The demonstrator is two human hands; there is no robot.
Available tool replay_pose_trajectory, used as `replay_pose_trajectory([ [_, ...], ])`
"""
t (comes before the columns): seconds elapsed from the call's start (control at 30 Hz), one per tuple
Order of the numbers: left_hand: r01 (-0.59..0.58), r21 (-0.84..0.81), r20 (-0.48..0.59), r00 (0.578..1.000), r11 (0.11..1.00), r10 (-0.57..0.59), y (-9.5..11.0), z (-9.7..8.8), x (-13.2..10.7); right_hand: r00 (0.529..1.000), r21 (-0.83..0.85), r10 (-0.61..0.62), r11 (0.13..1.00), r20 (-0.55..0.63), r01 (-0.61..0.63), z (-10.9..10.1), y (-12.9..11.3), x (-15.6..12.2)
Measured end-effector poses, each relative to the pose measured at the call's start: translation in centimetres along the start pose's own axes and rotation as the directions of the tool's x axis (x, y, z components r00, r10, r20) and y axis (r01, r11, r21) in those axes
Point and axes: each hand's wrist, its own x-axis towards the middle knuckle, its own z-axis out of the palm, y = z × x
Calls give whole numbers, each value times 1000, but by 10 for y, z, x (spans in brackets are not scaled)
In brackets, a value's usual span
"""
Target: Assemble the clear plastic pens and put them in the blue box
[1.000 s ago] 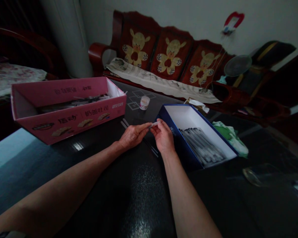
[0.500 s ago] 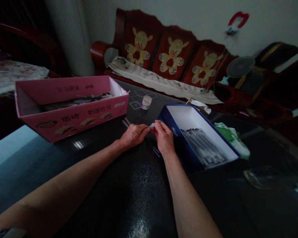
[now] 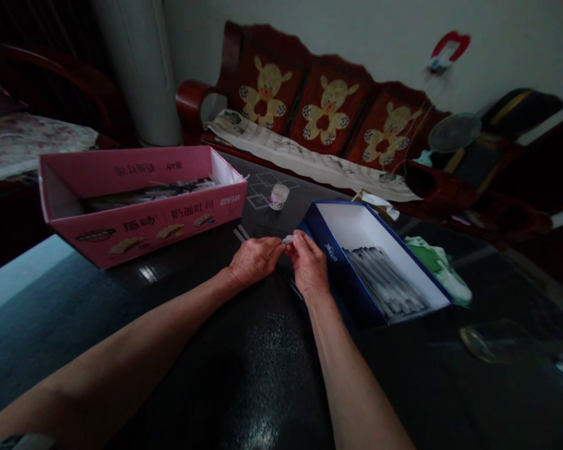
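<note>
My left hand (image 3: 256, 259) and my right hand (image 3: 309, 261) meet fingertip to fingertip above the dark table. Both are closed in a pinch on a small, slender whitish piece (image 3: 288, 239); most of it is hidden by the fingers, so its kind is unclear. Right of my right hand stands an open blue box (image 3: 351, 284) with many thin greyish rods (image 3: 387, 281) laid side by side. A pair of thin pale sticks (image 3: 241, 234) lies beyond my left hand. More thin sticks (image 3: 295, 287) lie beneath the hands, partly covered.
To the left stands an open pink carton (image 3: 169, 228) holding loose thin items. A small round tub (image 3: 279, 197) sits beyond the hands. A green and white packet (image 3: 438, 269) lies past the blue box. A wooden sofa (image 3: 326, 106) stands behind the table (image 3: 178, 362).
My hands stay together, holding the small piece, with only slight finger shifts. The whole view has moved a little; the boxes and tub rest in the same places.
</note>
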Motion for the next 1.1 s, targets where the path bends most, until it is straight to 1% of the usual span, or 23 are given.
replay_pose_trajectory([
  [0.13,-12,16,0,1000,1000,12,-2,1,0,1000,-28,-25,999,2,25,2,7,-1],
  [0.27,3,-3,2,1000,1000,-3,-3,1,2,997,40,-46,998,-55,48,6,18,-3],
  [0.37,-5,18,-7,1000,1000,5,-3,1,2,999,31,-31,999,-32,32,8,20,-4],
  [0.43,-18,64,-38,999,998,20,-3,1,1,998,-25,-56,998,-25,55,7,15,-2],
  [0.53,-24,143,-105,994,989,39,-4,3,-1,988,-96,-124,989,-91,115,3,5,0],
  [0.6,-39,158,-132,989,987,61,-5,4,-2,984,-111,-138,986,-117,125,2,-1,0],
  [0.63,-56,147,-143,987,988,77,-5,4,-2,986,-116,-128,986,-106,116,2,-3,-1],
  [0.77,-136,31,-185,973,990,139,-3,2,-2,997,-175,-72,982,3,71,3,-13,-3],
  [0.83,-136,-31,-191,973,990,128,-1,-1,-1,993,-230,-113,966,30,117,-2,-27,0],
  [0.9,-114,-80,-188,977,990,98,1,-3,-1,981,-282,-191,940,37,194,-15,-52,7],
  [0.97,-102,-105,-182,980,989,82,1,-3,-2,963,-330,-267,908,20,259,-36,-85,16],
  [1.03,-109,-100,-174,981,989,90,0,-2,-2,944,-415,-331,858,0,301,-62,-119,25],
  [1.1,-121,-81,-165,980,989,107,-1,0,-2,947,-514,-320,815,-15,267,-90,-145,32],
])
